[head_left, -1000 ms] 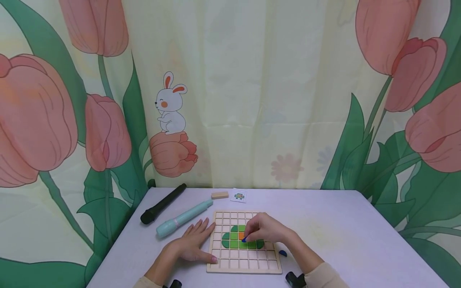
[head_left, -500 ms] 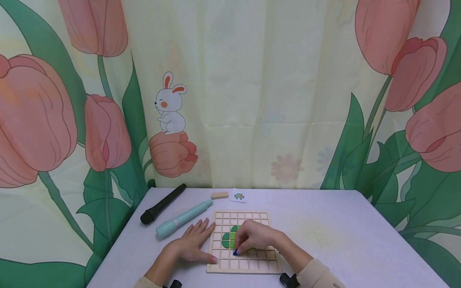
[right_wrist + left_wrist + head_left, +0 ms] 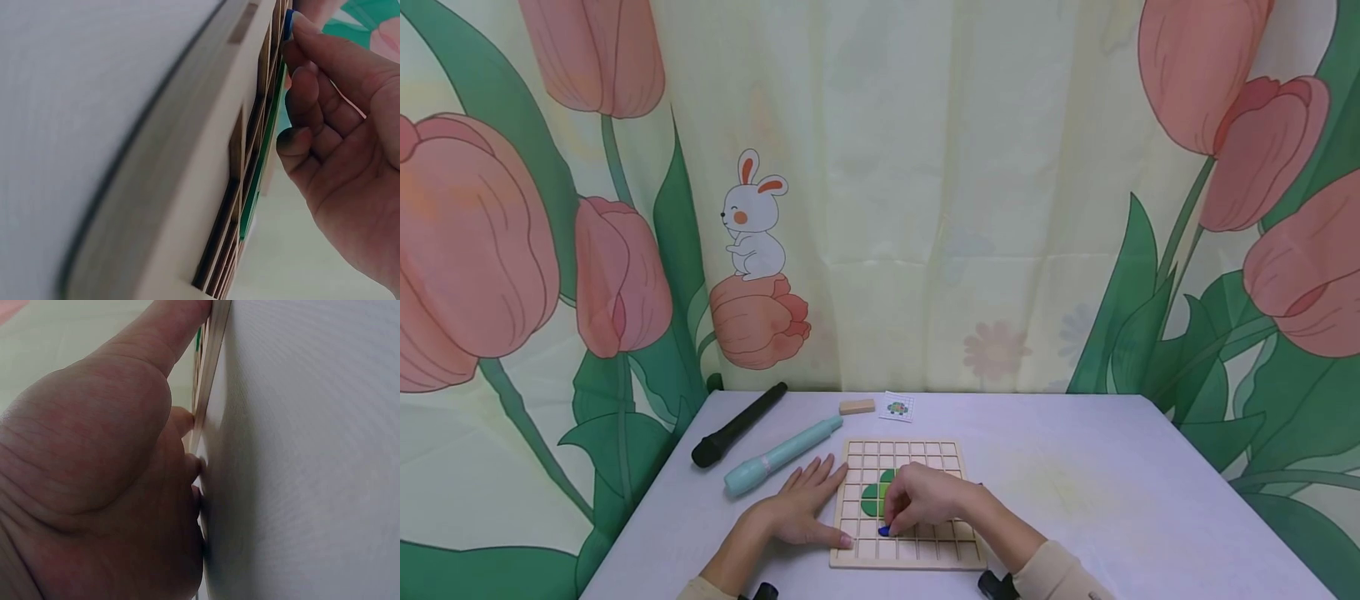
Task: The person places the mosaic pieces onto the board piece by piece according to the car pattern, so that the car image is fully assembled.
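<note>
A wooden grid board (image 3: 910, 562) lies on the white table, with green pieces (image 3: 870, 500) set in some of its cells. My left hand (image 3: 797, 505) rests flat at the board's left side, fingers spread and thumb on the frame. In the left wrist view the thumb meets the board edge (image 3: 215, 347). Over the lower middle cells, my right hand (image 3: 931, 497) pinches a small blue piece (image 3: 884, 531) between thumb and fingertips; the right wrist view shows that blue piece (image 3: 289, 24) at the grid. This hand covers other pieces on the board.
A black microphone (image 3: 737, 427) and a pale turquoise tube (image 3: 782, 457) lie left of the board. Behind it are a small wooden block (image 3: 857, 407) and a card with a coloured picture (image 3: 897, 407). A tulip-print curtain (image 3: 887, 208) hangs behind the table.
My right hand has carried the blue piece from the orange and green area toward the board's front and slightly left. The left hand has stayed in place.
</note>
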The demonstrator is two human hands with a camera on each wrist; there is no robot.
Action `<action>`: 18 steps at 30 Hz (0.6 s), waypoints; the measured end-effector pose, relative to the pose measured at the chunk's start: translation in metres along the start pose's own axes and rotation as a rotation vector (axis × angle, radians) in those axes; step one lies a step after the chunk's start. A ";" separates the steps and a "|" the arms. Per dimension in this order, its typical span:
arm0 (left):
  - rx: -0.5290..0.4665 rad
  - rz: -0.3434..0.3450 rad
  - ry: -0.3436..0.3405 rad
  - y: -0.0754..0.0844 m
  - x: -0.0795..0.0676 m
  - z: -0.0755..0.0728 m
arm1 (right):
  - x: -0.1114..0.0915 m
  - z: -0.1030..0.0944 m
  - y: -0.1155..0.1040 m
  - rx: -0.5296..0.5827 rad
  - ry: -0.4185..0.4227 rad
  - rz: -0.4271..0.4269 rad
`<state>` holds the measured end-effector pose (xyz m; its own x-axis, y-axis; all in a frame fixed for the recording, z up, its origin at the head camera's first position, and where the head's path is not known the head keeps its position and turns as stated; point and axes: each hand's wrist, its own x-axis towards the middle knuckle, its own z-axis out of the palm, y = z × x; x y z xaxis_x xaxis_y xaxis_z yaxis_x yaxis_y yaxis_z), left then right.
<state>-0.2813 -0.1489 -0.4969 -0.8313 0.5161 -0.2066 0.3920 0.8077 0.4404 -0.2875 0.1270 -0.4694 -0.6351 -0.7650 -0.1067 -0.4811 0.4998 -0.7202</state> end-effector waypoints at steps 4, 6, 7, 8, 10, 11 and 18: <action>-0.005 0.002 -0.003 0.000 0.000 0.000 | 0.000 0.001 -0.001 -0.012 0.000 -0.003; -0.006 0.001 -0.003 0.000 0.000 0.000 | 0.001 0.002 -0.001 -0.006 -0.001 -0.013; -0.007 0.000 -0.003 0.000 0.000 0.000 | 0.001 0.002 -0.001 0.001 -0.003 -0.018; -0.006 0.000 -0.002 0.000 0.000 0.000 | 0.001 0.002 -0.001 0.005 -0.005 -0.026; -0.008 -0.001 -0.003 0.000 0.000 0.000 | 0.002 0.002 -0.001 0.007 -0.010 -0.036; -0.010 -0.001 -0.004 0.000 0.000 0.001 | 0.002 0.002 -0.001 0.008 -0.012 -0.038; -0.007 0.002 -0.002 0.000 -0.001 0.000 | 0.002 0.003 -0.004 -0.029 -0.015 -0.052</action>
<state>-0.2808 -0.1489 -0.4966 -0.8295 0.5186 -0.2074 0.3913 0.8045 0.4468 -0.2851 0.1228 -0.4685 -0.5998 -0.7961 -0.0804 -0.5307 0.4710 -0.7046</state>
